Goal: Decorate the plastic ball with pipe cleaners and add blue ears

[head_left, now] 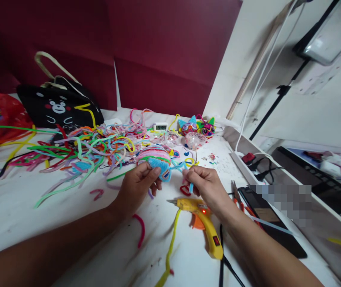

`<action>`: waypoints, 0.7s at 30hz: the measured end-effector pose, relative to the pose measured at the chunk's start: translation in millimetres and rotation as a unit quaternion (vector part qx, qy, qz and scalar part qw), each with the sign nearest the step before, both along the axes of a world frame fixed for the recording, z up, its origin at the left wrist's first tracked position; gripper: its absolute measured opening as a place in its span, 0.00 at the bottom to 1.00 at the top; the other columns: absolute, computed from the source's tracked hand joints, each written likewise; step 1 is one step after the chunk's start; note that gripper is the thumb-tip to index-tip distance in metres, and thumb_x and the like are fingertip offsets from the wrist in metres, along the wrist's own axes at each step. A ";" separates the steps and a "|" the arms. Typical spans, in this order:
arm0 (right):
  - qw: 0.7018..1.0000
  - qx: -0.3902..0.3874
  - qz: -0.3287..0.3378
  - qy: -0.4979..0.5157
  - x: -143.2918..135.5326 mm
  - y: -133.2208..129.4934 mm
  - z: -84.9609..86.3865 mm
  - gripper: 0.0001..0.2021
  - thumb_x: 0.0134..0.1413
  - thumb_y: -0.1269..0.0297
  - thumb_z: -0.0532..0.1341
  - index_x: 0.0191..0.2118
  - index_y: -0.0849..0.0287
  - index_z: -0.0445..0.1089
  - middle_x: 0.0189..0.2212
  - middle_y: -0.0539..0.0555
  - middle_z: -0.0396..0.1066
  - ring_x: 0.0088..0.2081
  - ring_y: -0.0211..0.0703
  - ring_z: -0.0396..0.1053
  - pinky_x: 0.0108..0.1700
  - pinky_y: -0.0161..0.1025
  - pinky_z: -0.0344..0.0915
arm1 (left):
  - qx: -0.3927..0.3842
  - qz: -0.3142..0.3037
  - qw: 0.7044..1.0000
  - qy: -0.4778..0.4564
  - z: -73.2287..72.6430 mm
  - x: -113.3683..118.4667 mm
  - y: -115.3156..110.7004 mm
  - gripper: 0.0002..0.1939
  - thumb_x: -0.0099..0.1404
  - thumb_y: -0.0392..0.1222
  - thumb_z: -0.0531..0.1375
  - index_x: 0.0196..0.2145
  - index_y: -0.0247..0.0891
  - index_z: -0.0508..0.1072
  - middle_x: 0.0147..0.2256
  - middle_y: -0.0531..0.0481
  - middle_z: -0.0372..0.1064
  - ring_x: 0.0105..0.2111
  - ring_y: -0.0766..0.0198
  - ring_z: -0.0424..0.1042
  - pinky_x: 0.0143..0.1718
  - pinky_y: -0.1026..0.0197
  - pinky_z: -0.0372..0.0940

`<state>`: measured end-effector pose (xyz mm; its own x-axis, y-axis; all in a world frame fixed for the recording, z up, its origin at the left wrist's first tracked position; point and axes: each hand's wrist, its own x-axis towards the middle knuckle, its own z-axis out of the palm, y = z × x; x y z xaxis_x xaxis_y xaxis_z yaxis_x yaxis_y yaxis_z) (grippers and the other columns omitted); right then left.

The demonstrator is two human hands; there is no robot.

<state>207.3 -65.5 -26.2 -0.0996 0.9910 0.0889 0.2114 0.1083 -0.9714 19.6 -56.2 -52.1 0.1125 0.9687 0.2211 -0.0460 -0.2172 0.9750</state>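
My left hand (142, 178) grips a fuzzy ornament (155, 153) striped in pink, blue and green, with a light blue part at its near end. Between the fingers of my right hand (202, 180) is a light blue pipe cleaner (179, 165), which runs across to the ornament; whether it is joined there I cannot tell. Below both hands a yellow glue gun (200, 215) lies on its side with a red light lit. A red pipe cleaner loop (185, 190) rests beneath my right fingers.
Loose pipe cleaners (86, 147) are heaped at the left, before a black bag (59, 105). Finished-looking ornaments (188, 125) and clear plastic balls (194, 140) stand at the back. Pliers (238, 197) and a black tablet-like slab (278, 231) lie right, beside a raised ledge with a power strip (249, 169).
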 end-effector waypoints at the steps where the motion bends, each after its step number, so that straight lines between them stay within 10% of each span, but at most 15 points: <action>1: 1.000 -0.012 0.005 -0.001 1.5 2.0 -0.5 0.17 0.50 0.54 0.60 0.18 0.59 0.63 0.12 0.44 0.55 0.16 0.31 0.50 0.20 0.32 0.47 | -0.001 -0.004 1.000 0.005 0.3 0.2 0.0 0.13 0.62 0.48 0.61 0.28 0.35 0.69 0.19 0.54 0.68 0.16 0.70 0.65 0.17 0.69 0.61; 9: 0.988 -0.018 0.117 0.104 -10.1 0.0 -15.0 0.11 0.43 0.64 0.66 0.35 0.58 0.67 0.23 0.46 0.65 0.25 0.34 0.59 0.28 0.33 0.56 | -0.015 -0.044 0.998 0.037 -2.7 1.1 0.4 0.14 0.62 0.48 0.60 0.27 0.34 0.67 0.18 0.55 0.68 0.15 0.71 0.65 0.16 0.69 0.61; 21: 0.987 -0.078 0.080 0.119 -8.4 -2.7 -4.1 0.11 0.45 0.57 0.66 0.27 0.60 0.69 0.21 0.47 0.68 0.23 0.32 0.60 0.29 0.33 0.57 | -0.023 -0.093 0.995 -0.008 -3.4 1.5 -0.8 0.13 0.64 0.46 0.60 0.28 0.34 0.68 0.18 0.57 0.67 0.16 0.73 0.65 0.17 0.72 0.62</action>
<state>198.9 -68.2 -30.3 -0.2512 0.9676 -0.0237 -0.0332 -0.0331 -0.9989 21.2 -57.0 -55.5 0.2867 0.9409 0.1805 -0.0972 -0.1588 0.9825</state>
